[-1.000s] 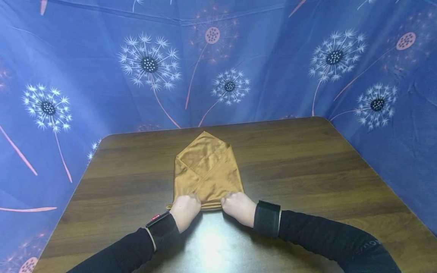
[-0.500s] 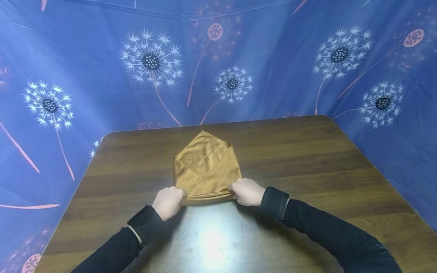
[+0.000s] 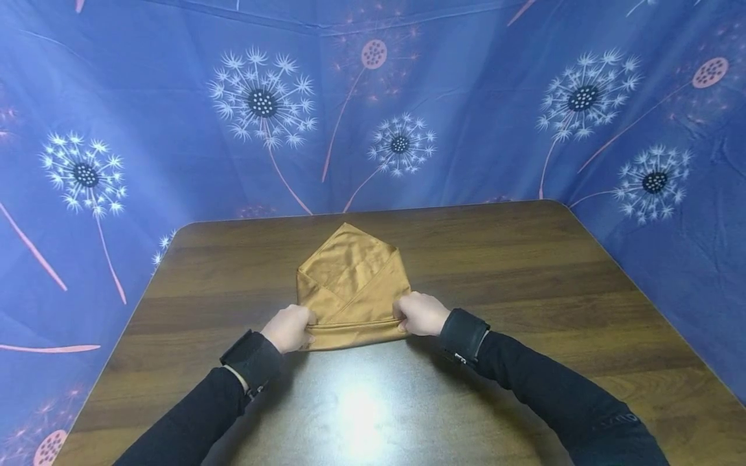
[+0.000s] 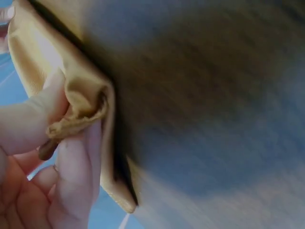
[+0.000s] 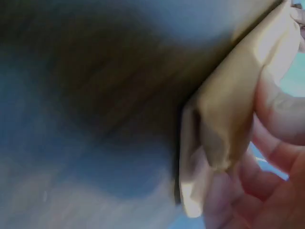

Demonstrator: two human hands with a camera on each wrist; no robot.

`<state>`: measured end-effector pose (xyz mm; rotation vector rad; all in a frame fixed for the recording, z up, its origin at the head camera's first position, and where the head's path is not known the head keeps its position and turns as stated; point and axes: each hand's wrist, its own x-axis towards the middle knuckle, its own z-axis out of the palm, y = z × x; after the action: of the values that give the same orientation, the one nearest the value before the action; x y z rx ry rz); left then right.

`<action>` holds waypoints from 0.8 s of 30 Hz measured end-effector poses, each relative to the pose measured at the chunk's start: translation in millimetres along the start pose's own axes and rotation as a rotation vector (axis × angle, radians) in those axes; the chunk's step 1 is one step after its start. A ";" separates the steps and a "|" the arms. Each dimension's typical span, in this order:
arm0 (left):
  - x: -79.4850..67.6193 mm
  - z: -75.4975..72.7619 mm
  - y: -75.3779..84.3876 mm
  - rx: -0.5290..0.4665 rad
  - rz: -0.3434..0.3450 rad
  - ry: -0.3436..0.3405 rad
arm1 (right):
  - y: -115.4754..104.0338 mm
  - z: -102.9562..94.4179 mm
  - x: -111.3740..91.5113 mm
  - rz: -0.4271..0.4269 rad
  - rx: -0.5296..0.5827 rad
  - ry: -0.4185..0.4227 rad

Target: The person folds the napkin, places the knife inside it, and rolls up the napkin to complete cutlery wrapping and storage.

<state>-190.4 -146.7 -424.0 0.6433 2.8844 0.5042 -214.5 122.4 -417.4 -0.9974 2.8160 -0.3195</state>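
Note:
A shiny gold cloth point(image 3: 355, 291), folded with a pointed far end, lies on the wooden table. Its near edge is turned up into a band running between both hands. My left hand point(image 3: 288, 328) pinches the left end of that band; in the left wrist view, thumb and fingers close on the bunched cloth edge point(image 4: 78, 121). At the right end, my right hand point(image 3: 424, 314) pinches the fold too, and the right wrist view shows the thumb pressing the cloth point(image 5: 228, 109) against the fingers, somewhat blurred.
The brown wooden table point(image 3: 513, 272) extends to both sides of the cloth, with a bright glare near the front. Behind it and at the sides hangs a blue curtain point(image 3: 466, 97) printed with dandelions. Black bands circle both wrists.
Both hands have moved apart to the cloth's sides and then slightly away from me. The near edge has been folded over, and the turned-up band now shows wider.

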 end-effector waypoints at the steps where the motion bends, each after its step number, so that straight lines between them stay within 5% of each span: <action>1: -0.4 0.1 0.0 0.014 -0.008 0.010 | -0.1 0.9 -0.3 -0.001 -0.008 0.019; 4: -2.9 2.5 2.5 0.114 0.025 0.087 | -3.5 4.8 -3.5 -0.066 -0.105 0.107; 8: -9.0 10.6 10.9 0.312 0.167 0.224 | -13.8 9.5 -11.5 -0.195 -0.330 0.214; 14: -19.5 19.0 24.4 0.464 0.260 0.294 | -23.7 14.2 -22.4 -0.346 -0.596 0.270; 24: -24.5 27.4 29.5 0.529 0.327 0.370 | -20.6 20.1 -19.5 -0.428 -0.664 0.314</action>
<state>-151.3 -124.2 -437.5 1.2264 3.2978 -0.1486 -182.9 116.0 -430.7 -1.8276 3.0148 0.5097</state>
